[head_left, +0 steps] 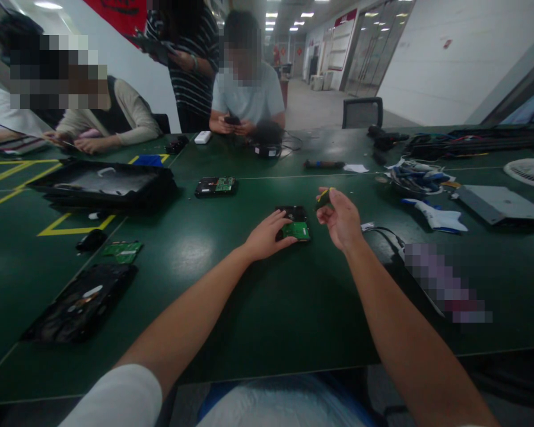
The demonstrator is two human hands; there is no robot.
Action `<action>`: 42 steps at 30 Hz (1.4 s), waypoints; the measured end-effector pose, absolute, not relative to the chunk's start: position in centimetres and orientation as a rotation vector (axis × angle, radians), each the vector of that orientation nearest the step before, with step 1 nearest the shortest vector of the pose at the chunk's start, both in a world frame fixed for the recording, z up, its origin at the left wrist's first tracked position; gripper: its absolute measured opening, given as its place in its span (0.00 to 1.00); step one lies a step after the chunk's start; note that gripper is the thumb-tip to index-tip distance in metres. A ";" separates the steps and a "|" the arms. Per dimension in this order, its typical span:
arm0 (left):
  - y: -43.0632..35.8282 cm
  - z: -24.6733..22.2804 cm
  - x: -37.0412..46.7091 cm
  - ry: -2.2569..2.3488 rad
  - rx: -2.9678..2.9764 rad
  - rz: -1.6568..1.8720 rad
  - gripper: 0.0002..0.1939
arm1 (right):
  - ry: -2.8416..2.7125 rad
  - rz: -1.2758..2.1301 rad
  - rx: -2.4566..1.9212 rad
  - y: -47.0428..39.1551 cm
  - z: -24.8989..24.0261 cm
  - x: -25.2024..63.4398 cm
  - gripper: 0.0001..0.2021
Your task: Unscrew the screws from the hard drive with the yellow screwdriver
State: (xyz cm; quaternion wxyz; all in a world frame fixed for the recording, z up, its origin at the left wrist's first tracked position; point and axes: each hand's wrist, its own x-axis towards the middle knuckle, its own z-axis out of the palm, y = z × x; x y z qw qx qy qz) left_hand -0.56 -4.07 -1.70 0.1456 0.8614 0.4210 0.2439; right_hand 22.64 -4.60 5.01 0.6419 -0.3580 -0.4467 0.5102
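A hard drive with a green circuit board (299, 230) lies on the green table (231, 320) in front of me. My left hand (269, 235) rests on its left side, fingers apart, the thumb along the near edge. Just right of the drive and raised above the table, my right hand (340, 218) is closed round a yellow and black tool (324, 199), which looks like a screwdriver handle. The tool's tip cannot be made out. A second drive with a green board (216, 186) sits farther back, left of my hands.
Left: black casings (107, 184), a loose circuit board (122, 252) and a dark open shell (82, 302). Right: a glove (436, 214), a metal box (505, 204), a cable bundle (416, 178) and a blurred pouch-like item (442, 281). Several people are across the table.
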 end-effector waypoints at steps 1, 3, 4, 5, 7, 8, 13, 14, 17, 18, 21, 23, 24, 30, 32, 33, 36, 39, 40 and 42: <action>-4.1 -1.7 -0.6 1.213 2.482 0.703 0.34 | -1.016 1.179 -0.811 -4.6 5.0 22.7 0.21; -4.1 -1.7 -0.6 1.213 2.486 0.706 0.34 | -1.011 1.208 -0.804 -4.6 5.0 22.7 0.21; -4.1 -1.7 -0.6 1.211 2.487 0.707 0.34 | -1.009 1.215 -0.802 -4.6 5.0 22.7 0.21; -4.1 -1.7 -0.6 1.210 2.487 0.706 0.34 | -1.007 1.216 -0.800 -4.6 5.0 22.7 0.20; -4.1 -1.7 -0.6 1.216 2.482 0.700 0.34 | -1.009 1.206 -0.797 -4.7 5.1 22.7 0.19; -4.1 -1.7 -0.6 1.220 2.479 0.695 0.34 | -1.016 1.198 -0.798 -4.8 5.2 22.7 0.19; -4.2 -1.6 -0.6 1.221 2.478 0.693 0.34 | -1.048 1.196 -0.806 -4.9 5.3 22.6 0.19; -4.2 -1.6 -0.6 1.219 2.480 0.695 0.34 | -1.051 1.202 -0.806 -4.9 5.3 22.6 0.19; -4.1 -1.6 -0.6 1.210 2.485 0.705 0.34 | -1.063 1.215 -0.810 -4.9 5.3 22.6 0.19; -4.1 -1.7 -0.6 1.207 2.486 0.706 0.34 | -1.067 1.220 -0.812 -4.9 5.3 22.6 0.19; -4.1 -1.8 -0.6 1.205 2.492 0.710 0.34 | -1.075 1.243 -0.810 -5.0 5.4 22.6 0.19; -4.0 -1.9 -0.6 1.203 2.495 0.718 0.34 | -1.079 1.258 -0.810 -5.0 5.4 22.6 0.19; -4.0 -1.9 -0.6 1.200 2.496 0.723 0.34 | -1.081 1.264 -0.811 -5.1 5.4 22.6 0.19; -4.1 -1.7 -0.6 1.202 2.489 0.720 0.33 | -1.097 1.268 -0.815 -5.0 5.4 22.7 0.19; -4.1 -1.6 -0.6 1.204 2.491 0.713 0.33 | -1.087 1.279 -0.818 -4.9 5.4 22.7 0.21; -4.1 -1.6 -0.6 1.203 2.494 0.714 0.33 | -1.079 1.289 -0.819 -4.9 5.4 22.7 0.22; -4.1 -1.6 -0.6 1.198 2.506 0.717 0.34 | -1.057 1.303 -0.825 -5.0 5.5 22.7 0.23; -4.1 -1.7 -0.7 1.209 2.503 0.713 0.34 | -1.057 1.261 -0.845 -5.0 5.4 22.8 0.21; -4.1 -1.7 -0.7 1.210 2.500 0.712 0.34 | -1.064 1.240 -0.849 -5.0 5.4 22.8 0.20; -4.1 -1.7 -0.7 1.207 2.498 0.711 0.34 | -1.079 1.203 -0.847 -4.9 5.3 22.8 0.18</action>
